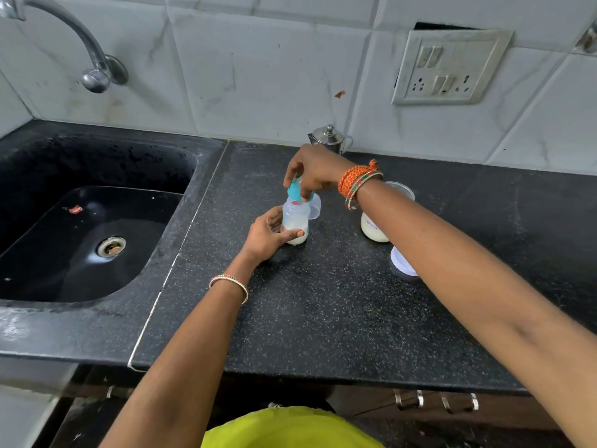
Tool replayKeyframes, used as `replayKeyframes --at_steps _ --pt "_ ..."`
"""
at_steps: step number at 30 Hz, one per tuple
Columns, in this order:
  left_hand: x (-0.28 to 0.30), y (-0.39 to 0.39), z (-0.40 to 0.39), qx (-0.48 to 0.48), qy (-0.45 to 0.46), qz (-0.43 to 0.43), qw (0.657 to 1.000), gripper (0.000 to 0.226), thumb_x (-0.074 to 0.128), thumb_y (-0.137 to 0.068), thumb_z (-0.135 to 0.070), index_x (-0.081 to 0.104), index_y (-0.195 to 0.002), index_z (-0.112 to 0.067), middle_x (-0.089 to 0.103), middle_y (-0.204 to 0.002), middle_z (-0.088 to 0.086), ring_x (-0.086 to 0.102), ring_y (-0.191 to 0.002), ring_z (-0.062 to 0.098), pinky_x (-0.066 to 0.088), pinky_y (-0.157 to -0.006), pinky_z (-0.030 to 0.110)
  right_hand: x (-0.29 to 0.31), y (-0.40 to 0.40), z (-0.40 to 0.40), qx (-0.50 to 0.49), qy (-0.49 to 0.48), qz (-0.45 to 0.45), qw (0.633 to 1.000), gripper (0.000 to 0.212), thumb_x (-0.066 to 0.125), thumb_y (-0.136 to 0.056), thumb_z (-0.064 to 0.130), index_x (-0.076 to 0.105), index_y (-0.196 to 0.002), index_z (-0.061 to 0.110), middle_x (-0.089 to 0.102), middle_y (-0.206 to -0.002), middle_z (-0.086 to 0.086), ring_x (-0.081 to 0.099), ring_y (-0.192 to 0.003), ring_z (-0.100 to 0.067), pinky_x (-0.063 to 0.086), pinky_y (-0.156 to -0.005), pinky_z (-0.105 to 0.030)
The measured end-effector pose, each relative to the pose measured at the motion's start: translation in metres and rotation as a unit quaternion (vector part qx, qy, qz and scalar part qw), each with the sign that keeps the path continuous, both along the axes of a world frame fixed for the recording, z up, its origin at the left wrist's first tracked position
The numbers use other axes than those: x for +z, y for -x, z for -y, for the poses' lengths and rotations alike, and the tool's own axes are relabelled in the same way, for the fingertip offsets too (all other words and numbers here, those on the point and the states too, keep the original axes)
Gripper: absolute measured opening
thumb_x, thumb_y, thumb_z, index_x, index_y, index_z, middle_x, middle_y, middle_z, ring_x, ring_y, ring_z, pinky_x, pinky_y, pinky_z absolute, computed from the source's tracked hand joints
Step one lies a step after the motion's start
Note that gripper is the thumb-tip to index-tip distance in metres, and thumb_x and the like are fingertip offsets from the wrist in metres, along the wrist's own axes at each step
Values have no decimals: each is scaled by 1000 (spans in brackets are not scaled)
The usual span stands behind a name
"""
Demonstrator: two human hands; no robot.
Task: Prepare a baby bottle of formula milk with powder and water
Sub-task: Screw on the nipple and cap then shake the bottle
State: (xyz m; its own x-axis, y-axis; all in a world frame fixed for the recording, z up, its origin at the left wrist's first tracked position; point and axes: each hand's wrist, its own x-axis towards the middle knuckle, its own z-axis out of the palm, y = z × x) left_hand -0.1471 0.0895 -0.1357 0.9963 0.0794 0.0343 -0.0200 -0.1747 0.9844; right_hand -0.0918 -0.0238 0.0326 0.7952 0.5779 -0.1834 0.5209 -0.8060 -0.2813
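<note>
A small clear baby bottle (295, 221) with white milk in its lower part stands upright on the black speckled counter (323, 312). My left hand (268, 236) wraps its base from the left. Above it, my right hand (311, 171) grips the blue teat collar (297, 190) at the bottle's neck, held slightly tilted. A clear dome cap (315, 206) lies right behind the bottle. To the right, a clear powder jar (373, 229) with white contents stands open, partly hidden by my right forearm. Its white lid (402, 263) lies in front of it.
A black sink (90, 234) with a metal drain fills the left, and a steel tap (93, 59) juts from the tiled wall above it. A small lidded steel pot (331, 139) stands at the wall behind my right hand. A switch and socket plate (449, 67) hangs at upper right.
</note>
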Motion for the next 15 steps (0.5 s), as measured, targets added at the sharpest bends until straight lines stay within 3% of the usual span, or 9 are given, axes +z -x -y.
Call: replayKeyframes --at_steps 3,7,12,15 --pt "0 0 -1 1 -4 -2 1000 60 79 -72 -10 52 -126 -14 61 -124 1 58 -112 11 44 -98 20 7 -2 3 -10 -17 -14 1000 43 80 -66 2 73 -106 16 67 -115 -6 62 -102 -20 50 -74 -26" --pt "2 1 2 4 -7 4 1000 58 76 -74 -7 51 -127 -10 60 -121 -1 58 -107 7 45 -88 9 -4 4 -2 6 15 -13 1000 41 81 -64 2 74 -102 15 68 -111 -4 62 -102 -18 45 -66 -19" --pt "-1 1 1 8 -18 8 1000 58 78 -73 -8 53 -126 -9 62 -122 2 59 -109 10 44 -97 19 -14 9 -11 3 41 14 999 36 83 -63 3 74 -98 10 70 -107 -7 63 -88 -17 48 -62 -22" --pt "-2 0 1 8 -12 16 1000 59 78 -73 -9 53 -126 -9 62 -123 2 60 -110 11 45 -97 18 -14 10 -11 -14 43 54 998 34 83 -70 23 67 -92 2 67 -103 -14 65 -84 -26 52 -62 -27"
